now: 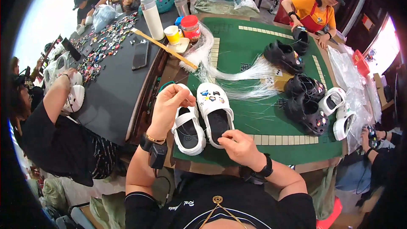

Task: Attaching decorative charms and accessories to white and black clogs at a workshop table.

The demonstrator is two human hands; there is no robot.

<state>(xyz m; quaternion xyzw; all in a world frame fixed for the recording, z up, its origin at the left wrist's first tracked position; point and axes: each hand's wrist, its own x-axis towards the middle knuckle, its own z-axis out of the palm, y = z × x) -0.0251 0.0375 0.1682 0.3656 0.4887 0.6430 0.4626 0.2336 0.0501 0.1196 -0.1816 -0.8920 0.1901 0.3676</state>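
Just beside the right hand [242,147] sits a rounded, charm-studded white clog [209,107].

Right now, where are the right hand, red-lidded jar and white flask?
Right hand [242,147]: head view, back of hand.
Red-lidded jar [191,30]: head view, its red side.
White flask [152,20]: head view, its body.

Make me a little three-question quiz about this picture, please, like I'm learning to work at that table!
1. Pick one: what colour is the outside of the clog by the right hand of the person wearing the camera?
A) black
B) white
C) teal

2. True or false: the red-lidded jar stands beside the yellow-and-white cup.

3. Fill in the blank: the camera wearer's gold bracelet is on the ____ wrist.

Key:
1. B
2. True
3. left
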